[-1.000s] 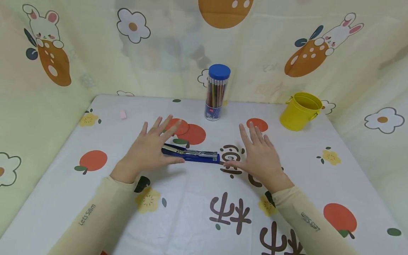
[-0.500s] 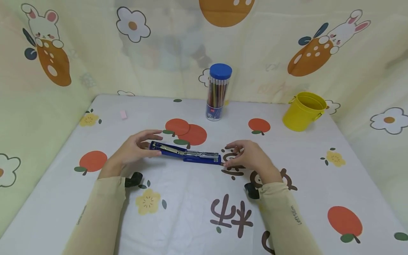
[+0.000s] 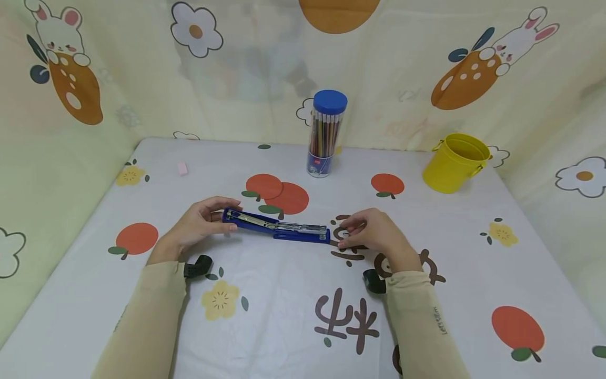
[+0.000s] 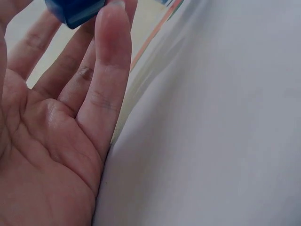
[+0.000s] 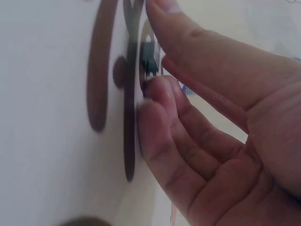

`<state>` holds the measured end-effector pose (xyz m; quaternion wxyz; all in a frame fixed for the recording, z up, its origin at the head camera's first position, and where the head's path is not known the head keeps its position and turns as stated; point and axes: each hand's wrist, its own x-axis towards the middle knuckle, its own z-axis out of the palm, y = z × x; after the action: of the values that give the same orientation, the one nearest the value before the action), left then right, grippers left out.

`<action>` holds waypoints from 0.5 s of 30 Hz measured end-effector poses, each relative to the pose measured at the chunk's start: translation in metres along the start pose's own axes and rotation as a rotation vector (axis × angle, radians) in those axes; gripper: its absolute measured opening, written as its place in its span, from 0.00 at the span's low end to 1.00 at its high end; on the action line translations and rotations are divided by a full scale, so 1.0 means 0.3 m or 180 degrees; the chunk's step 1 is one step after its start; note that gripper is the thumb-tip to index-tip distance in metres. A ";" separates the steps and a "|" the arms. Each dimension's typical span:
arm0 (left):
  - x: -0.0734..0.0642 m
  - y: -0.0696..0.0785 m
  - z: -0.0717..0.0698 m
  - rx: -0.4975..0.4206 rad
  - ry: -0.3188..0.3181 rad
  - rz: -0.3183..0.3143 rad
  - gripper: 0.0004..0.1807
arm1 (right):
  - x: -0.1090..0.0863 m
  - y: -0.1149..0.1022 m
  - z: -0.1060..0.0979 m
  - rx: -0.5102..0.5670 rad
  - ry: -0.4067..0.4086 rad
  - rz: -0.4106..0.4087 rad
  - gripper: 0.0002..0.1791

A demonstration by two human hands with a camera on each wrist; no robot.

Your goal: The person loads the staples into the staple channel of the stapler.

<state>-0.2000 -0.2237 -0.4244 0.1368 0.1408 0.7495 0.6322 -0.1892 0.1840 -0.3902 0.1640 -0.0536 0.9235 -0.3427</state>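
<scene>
A blue stapler (image 3: 303,232), unfolded with its metal magazine showing, lies across the middle of the table. Its left end sits between the thumb and fingers of my left hand (image 3: 196,222); those fingers curve loosely and a gap shows above the stapler. From the left wrist, the blue stapler end (image 4: 75,10) appears close to the fingertips, and firm contact cannot be made out. My right hand (image 3: 376,231) is just off the stapler's right end, fingers bent and thumb apart from them, holding nothing visible. The right wrist view has the dark stapler end (image 5: 150,56) beyond the fingertips.
Behind the stapler stands a clear tube of pencils (image 3: 324,134) with a blue lid. A yellow bucket (image 3: 450,168) is at the back right. A small pink block (image 3: 182,169) lies at the back left. Printed curtain hangs around the table (image 3: 279,295).
Both hands, spread over the table a second ago, have drawn in to the stapler's two ends with fingers bent. Over the last half second they have hardly moved. The view has tilted slightly.
</scene>
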 end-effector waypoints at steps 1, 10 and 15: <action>-0.001 -0.001 0.000 -0.0012 0.0002 -0.0013 0.35 | -0.001 0.003 -0.002 -0.0005 -0.0011 0.0011 0.23; -0.005 -0.003 0.001 0.0024 0.0115 -0.0140 0.33 | -0.004 0.011 -0.007 -0.0015 -0.0032 0.0037 0.16; 0.000 -0.003 -0.001 0.0081 0.0160 -0.0205 0.32 | -0.001 0.008 -0.005 -0.0051 -0.0011 0.0042 0.13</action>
<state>-0.2001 -0.2241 -0.4252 0.1363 0.1024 0.7648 0.6212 -0.1893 0.1870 -0.3906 0.1674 -0.0493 0.9262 -0.3341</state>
